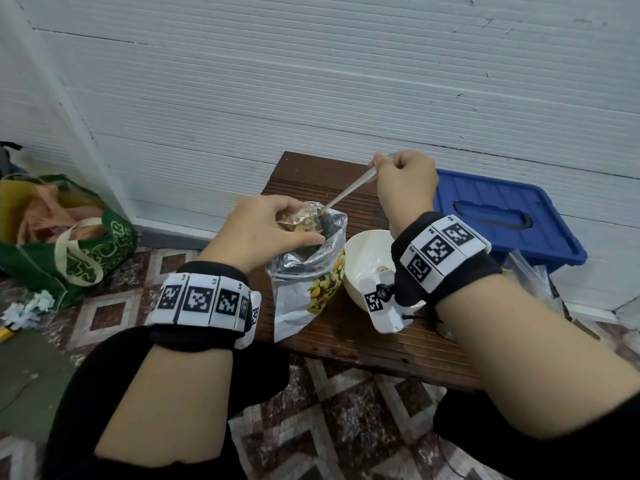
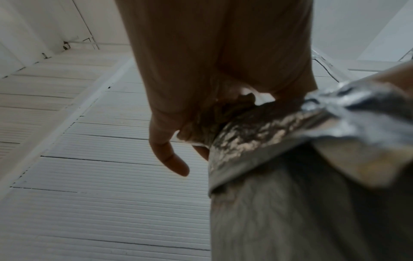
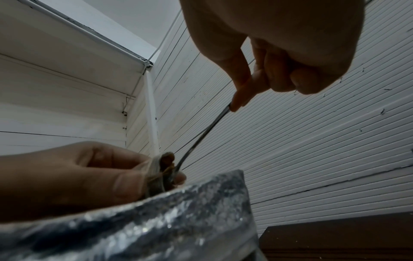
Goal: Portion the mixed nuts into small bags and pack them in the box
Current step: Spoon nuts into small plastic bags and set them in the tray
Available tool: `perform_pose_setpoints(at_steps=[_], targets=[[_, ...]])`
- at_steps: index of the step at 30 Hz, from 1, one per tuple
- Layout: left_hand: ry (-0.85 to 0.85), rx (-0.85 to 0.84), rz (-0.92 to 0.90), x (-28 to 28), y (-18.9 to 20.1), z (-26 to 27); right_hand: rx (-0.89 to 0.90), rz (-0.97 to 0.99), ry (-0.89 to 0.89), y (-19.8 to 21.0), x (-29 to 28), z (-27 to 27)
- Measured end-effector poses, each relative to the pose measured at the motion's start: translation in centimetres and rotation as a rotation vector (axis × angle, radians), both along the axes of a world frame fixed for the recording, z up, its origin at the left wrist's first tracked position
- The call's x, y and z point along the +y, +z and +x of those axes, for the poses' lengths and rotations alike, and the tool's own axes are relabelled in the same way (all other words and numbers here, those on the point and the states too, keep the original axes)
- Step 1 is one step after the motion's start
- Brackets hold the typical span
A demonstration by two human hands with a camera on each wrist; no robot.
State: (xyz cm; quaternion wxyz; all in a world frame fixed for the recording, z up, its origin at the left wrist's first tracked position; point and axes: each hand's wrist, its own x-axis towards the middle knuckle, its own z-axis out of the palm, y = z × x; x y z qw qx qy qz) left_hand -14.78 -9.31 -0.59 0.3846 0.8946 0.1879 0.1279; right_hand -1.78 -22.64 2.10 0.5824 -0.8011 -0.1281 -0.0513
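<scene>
Both of your hands are busy: your left hand (image 1: 266, 230) pinches the small bag (image 1: 298, 220) of nuts open above the foil pouch (image 1: 311, 268) on the counter (image 1: 346, 341), and your right hand (image 1: 405, 181) grips the spoon (image 1: 346, 194) dipped into it. If the spoon tips early or the bag mouth sags, nuts may spill back into the pouch or beside the bowl (image 1: 367, 258).

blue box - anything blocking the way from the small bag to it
Yes. The blue box has its lid on, so nothing can go in yet. The right hand, holding the spoon, also sits between the small bag, held in the left hand, and the box.
</scene>
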Motion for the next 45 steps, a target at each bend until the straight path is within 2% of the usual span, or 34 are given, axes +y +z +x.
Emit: perform_pose_setpoints(at_steps=[6, 13, 16, 23, 28, 38, 45], targets=[[0.024, -0.086, 0.034, 0.0, -0.3, 0.0, -0.107, 0.091, 0.090, 0.6, 0.0, -0.7], [0.118, -0.224, -0.043, -0.3, -0.5, 0.1, -0.298, 0.229, 0.096, 1.8, -0.3, -1.2], [0.148, -0.247, -0.087, 0.1, -0.7, 0.0, -0.309, 0.288, 0.078, 2.1, -0.7, -0.9], [0.188, -0.276, -0.180, 0.8, -0.7, -0.5, -0.244, 0.331, -0.090, 1.7, -1.7, 0.0], [0.157, -0.282, -0.225, 1.0, -0.2, -0.9, -0.184, 0.235, -0.134, 0.2, -1.9, 0.3], [0.012, -0.451, -0.459, -0.5, 1.1, -1.0, -0.233, -0.222, 0.242, -4.3, -0.5, -2.7], [-0.005, -0.472, -0.462, -0.8, 0.4, 0.0, -0.282, -0.282, 0.274, -5.7, 0.0, -2.5]])
